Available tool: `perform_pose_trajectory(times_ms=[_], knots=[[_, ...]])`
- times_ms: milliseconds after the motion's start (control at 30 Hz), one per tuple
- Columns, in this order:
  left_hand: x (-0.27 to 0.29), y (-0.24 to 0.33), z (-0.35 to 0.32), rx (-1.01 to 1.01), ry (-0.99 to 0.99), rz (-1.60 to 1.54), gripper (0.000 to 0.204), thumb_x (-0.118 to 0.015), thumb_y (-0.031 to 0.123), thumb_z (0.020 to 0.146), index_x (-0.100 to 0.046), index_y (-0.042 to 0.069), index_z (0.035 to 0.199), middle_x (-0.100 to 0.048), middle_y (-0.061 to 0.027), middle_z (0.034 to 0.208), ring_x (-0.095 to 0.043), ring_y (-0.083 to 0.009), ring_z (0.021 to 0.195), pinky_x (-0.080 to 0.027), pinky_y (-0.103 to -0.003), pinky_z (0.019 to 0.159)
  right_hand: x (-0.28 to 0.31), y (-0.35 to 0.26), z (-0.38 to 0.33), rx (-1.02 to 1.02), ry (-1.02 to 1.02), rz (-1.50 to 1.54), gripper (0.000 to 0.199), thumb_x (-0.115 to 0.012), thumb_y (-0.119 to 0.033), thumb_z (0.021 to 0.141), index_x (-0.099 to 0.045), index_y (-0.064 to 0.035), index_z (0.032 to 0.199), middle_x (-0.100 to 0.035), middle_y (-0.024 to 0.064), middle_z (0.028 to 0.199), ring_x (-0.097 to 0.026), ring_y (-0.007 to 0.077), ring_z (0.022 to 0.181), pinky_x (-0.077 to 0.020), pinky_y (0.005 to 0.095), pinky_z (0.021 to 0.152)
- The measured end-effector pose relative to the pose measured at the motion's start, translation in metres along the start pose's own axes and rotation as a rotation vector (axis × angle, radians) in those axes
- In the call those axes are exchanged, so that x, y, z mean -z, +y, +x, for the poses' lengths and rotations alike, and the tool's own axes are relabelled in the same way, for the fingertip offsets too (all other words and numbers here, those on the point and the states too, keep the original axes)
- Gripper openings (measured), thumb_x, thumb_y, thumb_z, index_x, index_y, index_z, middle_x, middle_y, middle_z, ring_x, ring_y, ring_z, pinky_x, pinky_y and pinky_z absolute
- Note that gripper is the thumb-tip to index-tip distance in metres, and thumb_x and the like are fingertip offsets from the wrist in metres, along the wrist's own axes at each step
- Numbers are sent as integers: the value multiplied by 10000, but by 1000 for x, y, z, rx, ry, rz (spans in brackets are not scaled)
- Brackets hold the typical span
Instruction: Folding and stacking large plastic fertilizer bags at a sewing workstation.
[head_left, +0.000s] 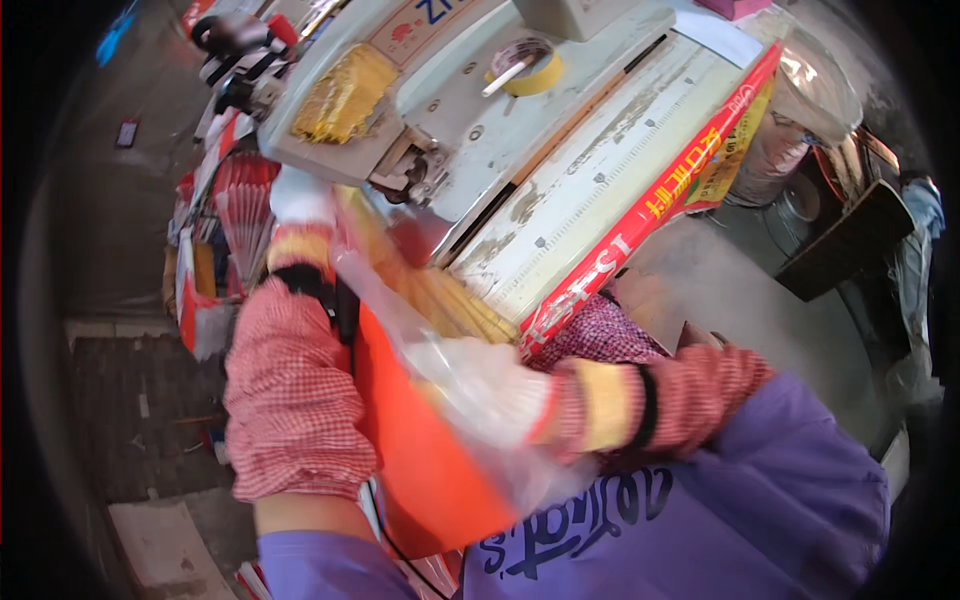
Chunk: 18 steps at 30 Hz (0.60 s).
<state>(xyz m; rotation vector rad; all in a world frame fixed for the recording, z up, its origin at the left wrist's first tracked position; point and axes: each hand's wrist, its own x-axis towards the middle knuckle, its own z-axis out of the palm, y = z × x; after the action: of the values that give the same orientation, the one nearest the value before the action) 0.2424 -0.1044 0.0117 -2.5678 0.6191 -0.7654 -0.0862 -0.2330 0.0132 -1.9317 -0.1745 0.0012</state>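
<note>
A big grey machine (560,170) sits on the worktop (760,290), with a long red strip (650,215) along its edge. Below it is an orange bag (420,450), held near the person's body. A clear plastic bag (430,340) lies over it, with a bundle of yellow sticks (455,305) inside. The right hand (490,385), in a white glove, is closed on the clear bag. The left hand (300,200), also gloved, is up by the machine; I cannot tell its grip. 1 roll of yellow tape (527,66) rests on top.
</note>
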Motion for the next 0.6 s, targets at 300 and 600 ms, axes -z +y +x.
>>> perform_pose_trajectory(times_ms=[300,600], knots=[[37,31,-71,-311,69,-193,36,-553,137,724,-579,132,747,-591,-91,740,-592,-265,626,-460,-364,531,54,113,-97,-38,-152,-122,288,-572,-211,830,-592,-91,1091,-640,95,929,-605,167,845,-463,271,756],[15,16,-59,-260,-123,-685,100,-576,130,687,-624,103,771,-579,-114,750,-585,-301,728,-463,-360,630,67,37,-82,-525,77,331,342,-588,-80,810,-577,-89,1151,-641,62,962,-535,67,873,-440,214,748]])
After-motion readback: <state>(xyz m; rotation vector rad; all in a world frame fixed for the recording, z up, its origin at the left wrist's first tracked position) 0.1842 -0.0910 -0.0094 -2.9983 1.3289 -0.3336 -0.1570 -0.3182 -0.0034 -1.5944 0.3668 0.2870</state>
